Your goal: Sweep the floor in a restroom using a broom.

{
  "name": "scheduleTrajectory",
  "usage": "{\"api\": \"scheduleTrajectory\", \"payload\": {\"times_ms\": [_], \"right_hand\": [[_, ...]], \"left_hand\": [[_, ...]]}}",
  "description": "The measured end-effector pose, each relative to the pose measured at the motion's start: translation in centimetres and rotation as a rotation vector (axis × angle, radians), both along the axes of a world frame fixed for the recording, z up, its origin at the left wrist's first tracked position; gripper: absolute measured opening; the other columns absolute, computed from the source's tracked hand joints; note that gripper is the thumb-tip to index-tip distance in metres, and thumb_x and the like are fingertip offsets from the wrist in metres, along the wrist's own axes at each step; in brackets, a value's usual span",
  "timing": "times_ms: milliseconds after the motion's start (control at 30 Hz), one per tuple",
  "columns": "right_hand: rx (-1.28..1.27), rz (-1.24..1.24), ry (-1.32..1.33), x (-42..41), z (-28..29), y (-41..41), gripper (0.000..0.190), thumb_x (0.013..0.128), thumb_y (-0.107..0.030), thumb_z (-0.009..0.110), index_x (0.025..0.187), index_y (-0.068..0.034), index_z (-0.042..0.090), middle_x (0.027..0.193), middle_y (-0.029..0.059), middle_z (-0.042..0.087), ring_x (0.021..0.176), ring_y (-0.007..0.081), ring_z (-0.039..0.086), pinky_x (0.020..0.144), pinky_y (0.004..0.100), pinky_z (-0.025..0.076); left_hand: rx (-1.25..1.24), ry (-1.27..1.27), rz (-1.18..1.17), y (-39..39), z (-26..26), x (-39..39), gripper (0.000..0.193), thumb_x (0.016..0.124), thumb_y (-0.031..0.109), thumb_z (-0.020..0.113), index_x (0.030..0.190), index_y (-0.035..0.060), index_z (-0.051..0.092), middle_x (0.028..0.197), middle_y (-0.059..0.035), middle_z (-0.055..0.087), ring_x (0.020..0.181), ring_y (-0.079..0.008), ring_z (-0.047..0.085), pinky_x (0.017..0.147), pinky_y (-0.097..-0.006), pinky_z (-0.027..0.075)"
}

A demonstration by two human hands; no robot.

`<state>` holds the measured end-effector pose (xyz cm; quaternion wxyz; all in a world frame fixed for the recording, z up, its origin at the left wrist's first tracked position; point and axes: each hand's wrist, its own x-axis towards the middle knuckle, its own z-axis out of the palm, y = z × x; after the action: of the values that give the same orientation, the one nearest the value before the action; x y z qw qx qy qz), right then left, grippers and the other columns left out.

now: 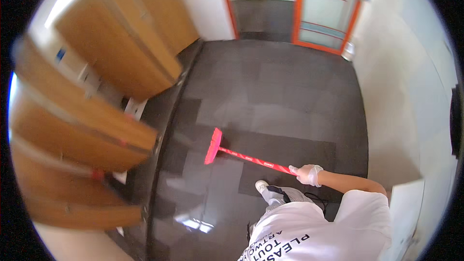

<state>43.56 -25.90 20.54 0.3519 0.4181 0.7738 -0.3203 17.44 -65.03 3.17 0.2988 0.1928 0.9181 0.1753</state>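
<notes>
My right hand (308, 174), in a thin translucent glove, is closed around the red handle of a broom (253, 159). The handle bears writing and slants up to the left. At its far end a bright pink broom head (214, 146) with bristles is over the dark tiled floor (282, 90); whether it touches the floor cannot be told. My left hand is out of view. Below the broom show my white T-shirt with printed writing, light trousers and one white shoe (261, 186).
Wooden cubicle partitions and doors (119, 40) line the left behind a raised dark step (165, 134). Ahead stands an orange-framed glass door (324, 11) beside a doorway. A pale wall (388, 90) runs along the right, with a white panel (406, 210) near my shoulder.
</notes>
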Motion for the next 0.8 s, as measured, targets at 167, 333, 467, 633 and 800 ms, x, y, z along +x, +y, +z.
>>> {"api": "scheduleTrajectory", "payload": {"times_ms": [167, 333, 467, 633, 800], "right_hand": [[0.025, -0.375, 0.142, -4.5, 2.8, -9.0, 0.057, 0.077, -0.017, 0.038, 0.128, -0.009, 0.013, 0.078, 0.0214, 0.056, 0.069, 0.0335, 0.056, 0.062, 0.0406, 0.043], [0.008, -1.137, 0.408, -9.1, 4.6, -13.9, 0.063, 0.074, -0.013, 0.043, 0.128, -0.009, 0.011, 0.074, 0.0194, 0.056, 0.062, 0.0280, 0.056, 0.053, 0.0370, 0.044], [-0.048, -1.628, 0.720, -12.8, 8.1, -16.1, 0.057, 0.077, -0.010, 0.042, 0.129, -0.015, 0.019, 0.069, 0.0074, 0.052, 0.047, 0.0113, 0.046, 0.043, 0.0257, 0.042], [0.010, -1.972, 1.039, -20.6, 12.0, -18.2, 0.036, 0.073, -0.002, 0.042, 0.109, -0.003, 0.048, 0.061, 0.0046, 0.049, 0.045, 0.0098, 0.044, 0.042, 0.0227, 0.040], [0.007, -1.990, 1.375, -24.3, 12.5, -14.4, 0.028, 0.072, 0.000, 0.042, 0.097, 0.004, 0.053, 0.056, 0.0008, 0.047, 0.042, 0.0086, 0.044, 0.039, 0.0187, 0.036]], "left_hand": [[-0.069, -0.100, -0.312, 0.7, 0.5, -12.4, 0.031, 0.075, 0.028, 0.044, 0.083, 0.0002, 0.054, 0.086, -0.0211, 0.054, 0.082, -0.0345, 0.052, 0.071, -0.0469, 0.041], [-0.136, -0.127, -0.579, 4.7, 2.2, -23.0, 0.029, 0.075, 0.027, 0.043, 0.082, 0.0006, 0.054, 0.086, -0.0208, 0.054, 0.082, -0.0345, 0.052, 0.070, -0.0462, 0.041], [-0.159, -0.121, -0.750, 9.9, 4.1, -31.1, 0.028, 0.075, 0.026, 0.042, 0.080, 0.0010, 0.054, 0.085, -0.0205, 0.055, 0.081, -0.0345, 0.053, 0.070, -0.0456, 0.042], [-0.156, -0.108, -0.921, 16.0, 5.7, -43.1, 0.027, 0.075, 0.024, 0.041, 0.079, 0.0014, 0.055, 0.084, -0.0202, 0.055, 0.081, -0.0345, 0.053, 0.070, -0.0449, 0.042], [-0.255, -0.086, -1.017, 19.4, 1.8, -52.3, 0.026, 0.075, 0.023, 0.040, 0.077, 0.0019, 0.055, 0.084, -0.0199, 0.056, 0.080, -0.0345, 0.054, 0.069, -0.0442, 0.042]]}}
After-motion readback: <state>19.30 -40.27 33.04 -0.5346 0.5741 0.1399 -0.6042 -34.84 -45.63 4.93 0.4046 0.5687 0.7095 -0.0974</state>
